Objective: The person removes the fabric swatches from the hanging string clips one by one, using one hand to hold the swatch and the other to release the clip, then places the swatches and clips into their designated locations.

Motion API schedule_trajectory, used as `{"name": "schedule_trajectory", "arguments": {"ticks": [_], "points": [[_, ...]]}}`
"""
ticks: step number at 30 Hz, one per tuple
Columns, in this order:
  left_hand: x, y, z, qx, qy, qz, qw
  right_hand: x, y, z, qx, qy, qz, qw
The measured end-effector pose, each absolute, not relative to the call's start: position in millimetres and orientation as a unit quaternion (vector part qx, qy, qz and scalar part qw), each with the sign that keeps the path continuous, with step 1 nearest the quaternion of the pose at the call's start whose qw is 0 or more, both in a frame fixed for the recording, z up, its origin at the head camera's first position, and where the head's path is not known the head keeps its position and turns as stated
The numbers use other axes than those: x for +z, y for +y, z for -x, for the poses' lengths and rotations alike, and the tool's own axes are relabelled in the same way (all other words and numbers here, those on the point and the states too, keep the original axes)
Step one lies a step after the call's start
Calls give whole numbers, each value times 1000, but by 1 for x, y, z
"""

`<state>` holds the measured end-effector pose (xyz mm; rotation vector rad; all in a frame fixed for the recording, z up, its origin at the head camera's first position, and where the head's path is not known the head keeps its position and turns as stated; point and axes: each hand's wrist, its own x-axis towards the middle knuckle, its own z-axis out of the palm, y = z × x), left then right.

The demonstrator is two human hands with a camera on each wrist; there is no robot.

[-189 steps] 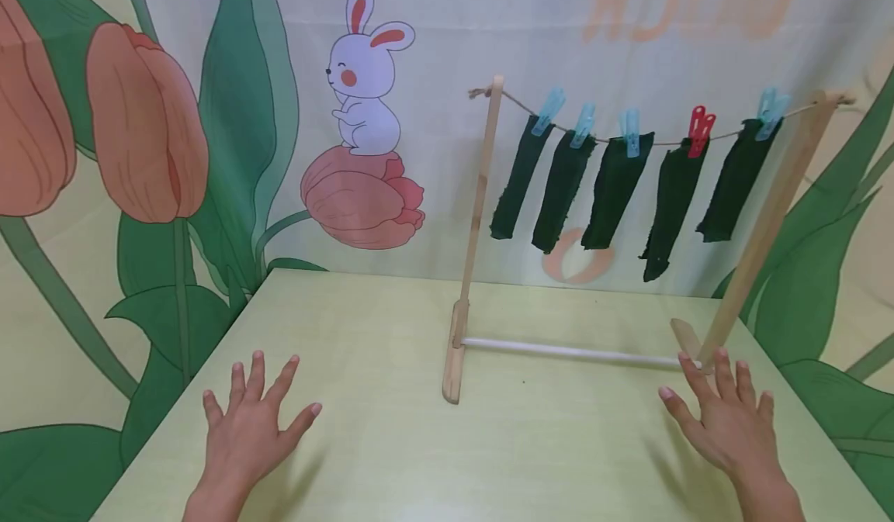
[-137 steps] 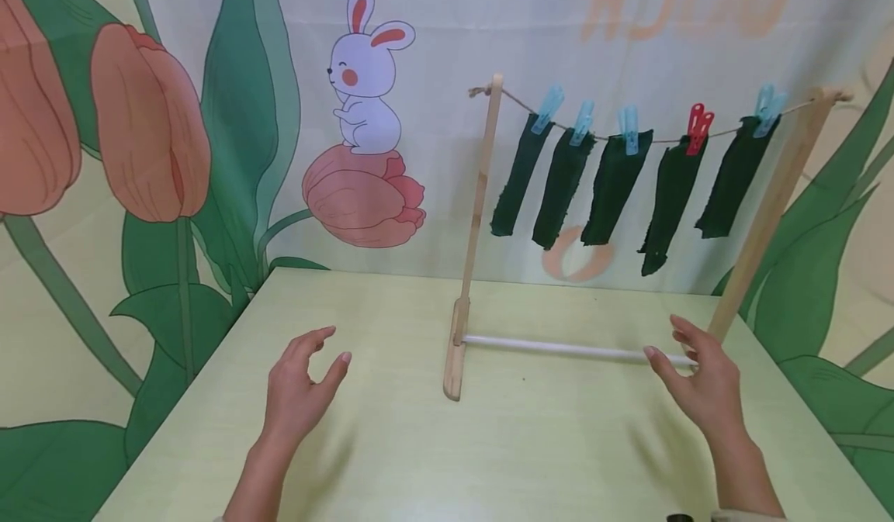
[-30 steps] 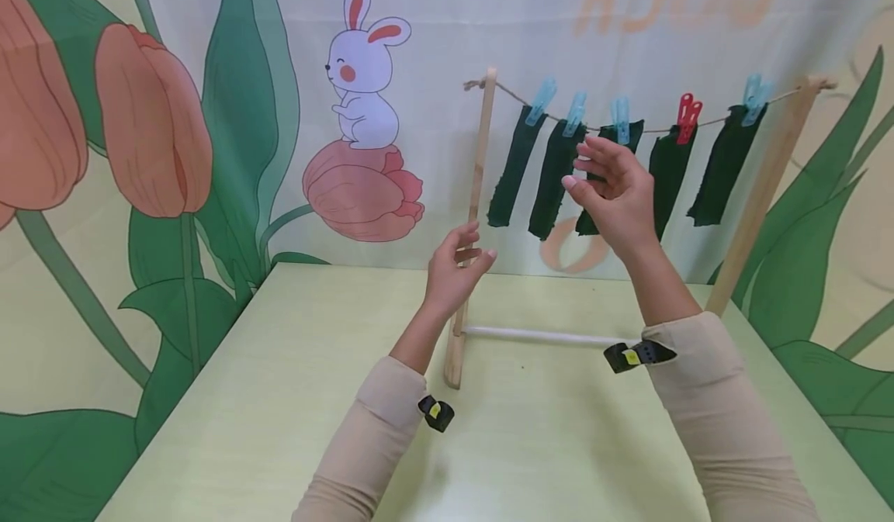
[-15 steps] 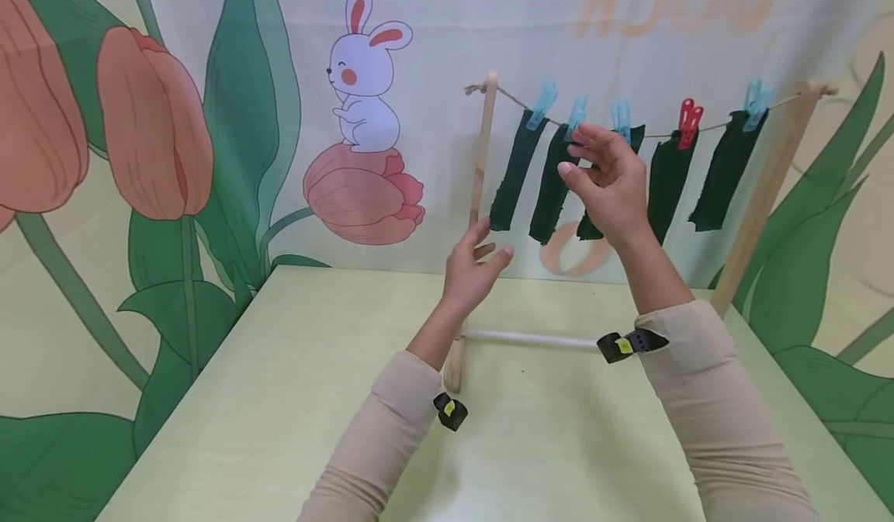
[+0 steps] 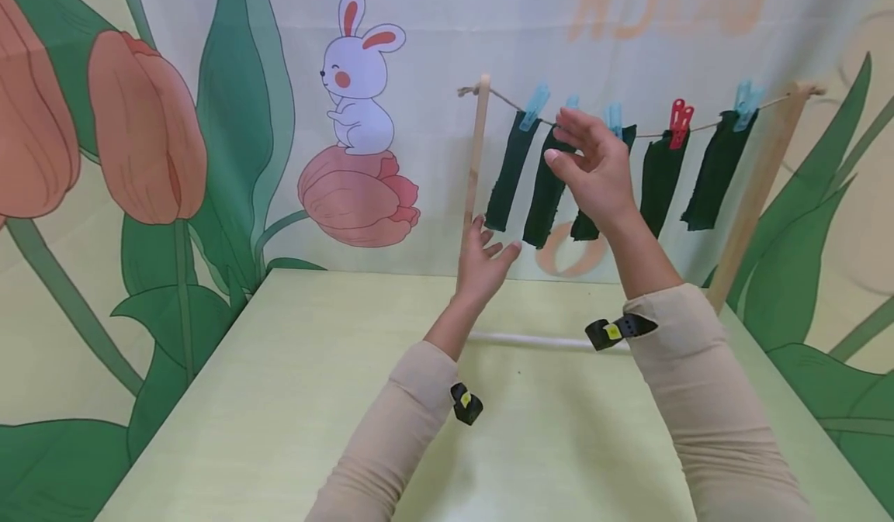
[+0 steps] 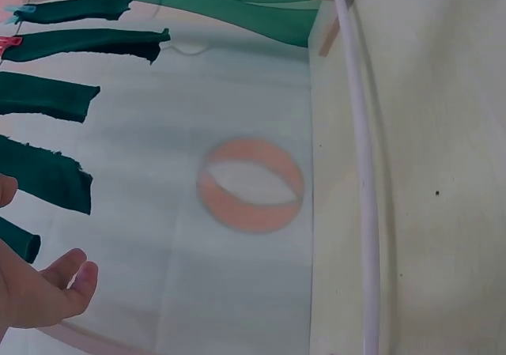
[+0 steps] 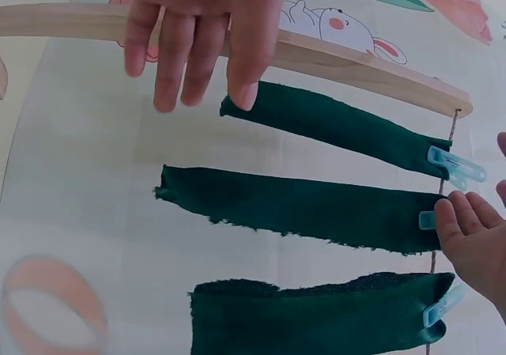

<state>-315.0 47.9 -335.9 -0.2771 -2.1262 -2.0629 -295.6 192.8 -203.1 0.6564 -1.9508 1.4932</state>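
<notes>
Dark green fabric strips hang by clothespins from a string between two wooden posts. My right hand (image 5: 597, 167) is raised before the second strip (image 5: 545, 196), its fingers loosely bent and thumb apart, holding nothing. In the right wrist view the fingertips overlap that strip's blue clothespin (image 7: 428, 220); whether they touch, I cannot tell. My left hand (image 5: 483, 267) is lower, below the first strip (image 5: 512, 173) and in front of the left post (image 5: 476, 146), fingers loosely bent with nothing between them. At the first strip's top sits a blue clothespin (image 5: 536, 105).
A red clothespin (image 5: 680, 124) holds the fourth strip (image 5: 662, 177). The right wooden post (image 5: 761, 196) leans at the far side. A white rod (image 5: 538, 341) runs low across the pale table (image 5: 279, 398). Behind hangs a printed cloth (image 5: 447, 57) with tulips and a rabbit.
Both hands have come up from over the table to the hanging strips. In the last second my right hand drifted left and slightly up, and my left hand moved right. The strips still hang.
</notes>
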Motion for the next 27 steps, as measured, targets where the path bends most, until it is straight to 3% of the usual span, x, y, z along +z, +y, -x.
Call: {"name": "schedule_trajectory", "arguments": {"ticks": [5,16,27], "points": [[-334,53,318,-731,-668,104,94,-196,189,297,559,-742,-241,283],[-328,52,310,-757,-612,96,207,-178,182,303,597,-740,-216,222],[-337,41,306,-759,-611,79,211,-168,181,316,617,-750,-169,168]]}}
